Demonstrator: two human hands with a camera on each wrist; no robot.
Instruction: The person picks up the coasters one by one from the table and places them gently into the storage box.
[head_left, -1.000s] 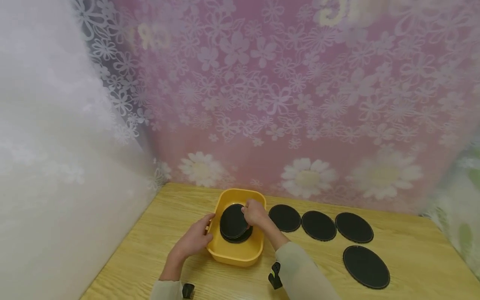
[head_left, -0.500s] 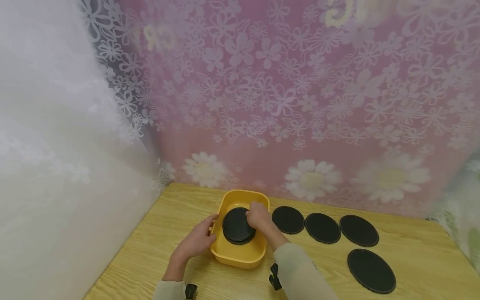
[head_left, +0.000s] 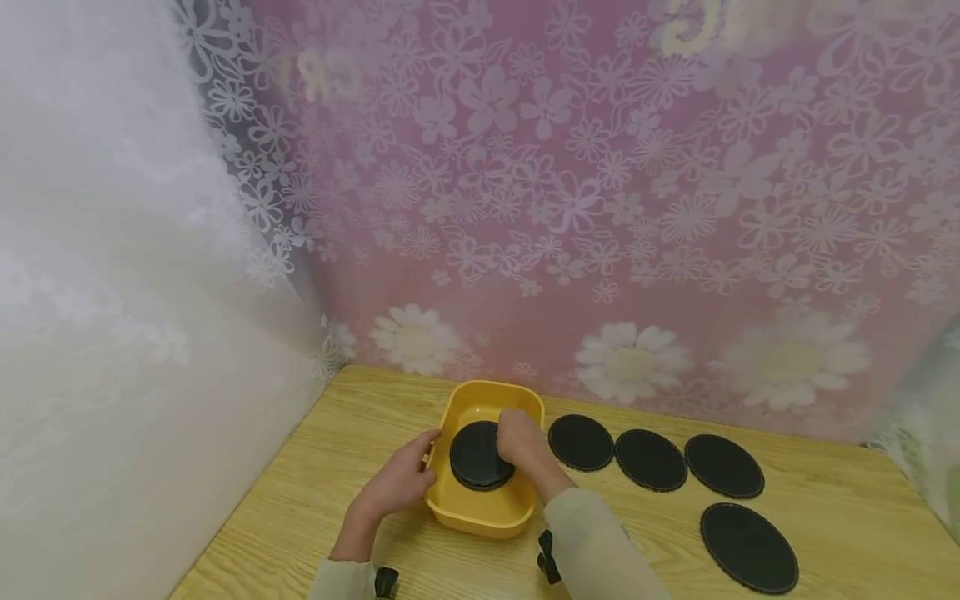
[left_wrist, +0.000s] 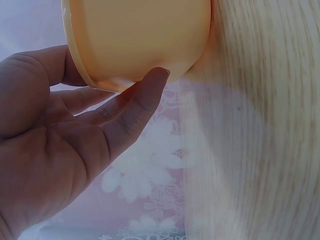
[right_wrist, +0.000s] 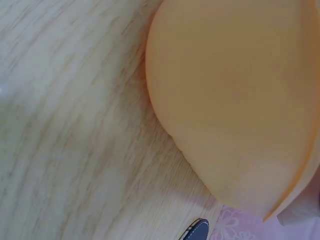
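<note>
A yellow plastic basin (head_left: 483, 525) stands on the table with a small stack of black round coasters (head_left: 476, 450) inside. My left hand (head_left: 397, 481) grips the basin's left side at the rim; in the left wrist view that hand (left_wrist: 65, 130) has fingers against the outer wall of the basin (left_wrist: 140, 40). Reaching in over the right side, my right hand (head_left: 521, 437) pinches the right edge of the top coaster, which lies on the stack. Its fingertips are hidden. The right wrist view has mostly the basin's outer wall (right_wrist: 225, 100), without the hand.
Several larger black round mats (head_left: 651, 460) lie flat on the wood-grain table (head_left: 300, 492) to the right of the basin, most in a back row and one mat (head_left: 750, 547) nearer. A flowered pink curtain (head_left: 517, 317) hangs behind; a whitish sheet (head_left: 187, 375) borders the left.
The top coaster, tilted above the stack before, has come down level on it, with my right hand lowering alongside. My left hand stays at the basin. The head view has shifted slightly.
</note>
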